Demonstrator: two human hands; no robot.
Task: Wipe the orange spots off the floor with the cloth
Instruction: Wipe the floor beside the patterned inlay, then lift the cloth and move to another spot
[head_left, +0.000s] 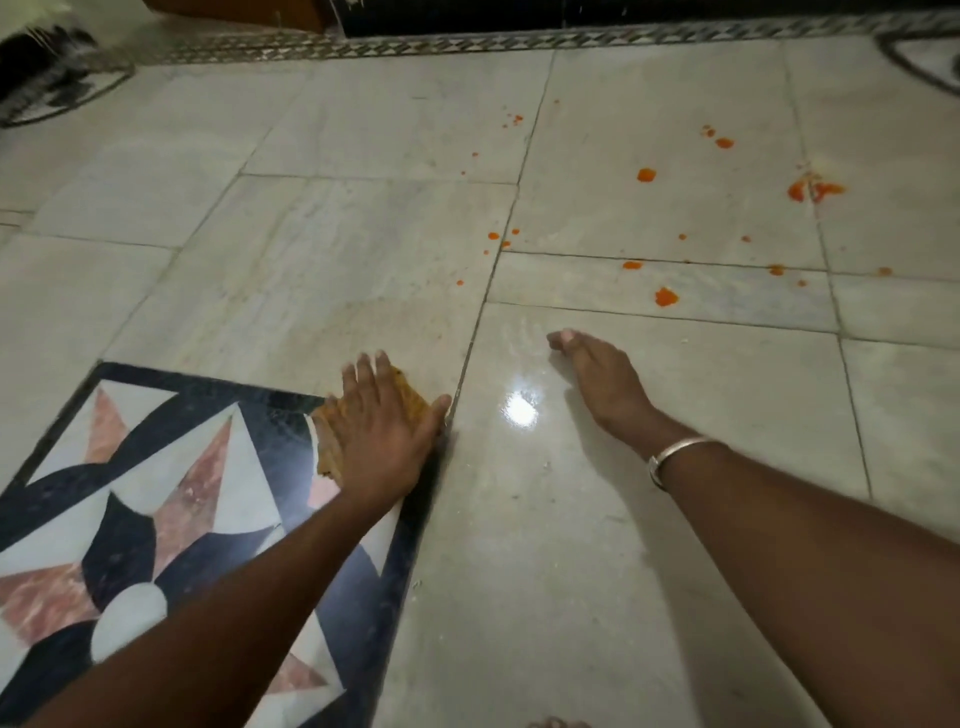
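A small cloth (328, 441), stained orange-brown, lies flat on a pale marble floor (363, 234), at the corner where a black, white and pink patterned inlay (156, 493) meets the plain tiles. The person's left hand (387, 426) covers most of it, palm down, with fingers straight and spread, pressing rather than gripping, probably so the whole cloth rubs the surface. The right hand (602, 379) rests on the bare tile just to the right, fingers loosely extended and holding nothing, apparently propping up the body; a silver bangle (675, 452) circles that wrist. A ceiling light glints (521, 408) on the shiny tile between the hands. Farther away, up and to the right, orange spots (666, 296) dot several tiles, the largest splash (813, 189) the farthest off. None touches the cloth, so most of the wiping looks not yet done.
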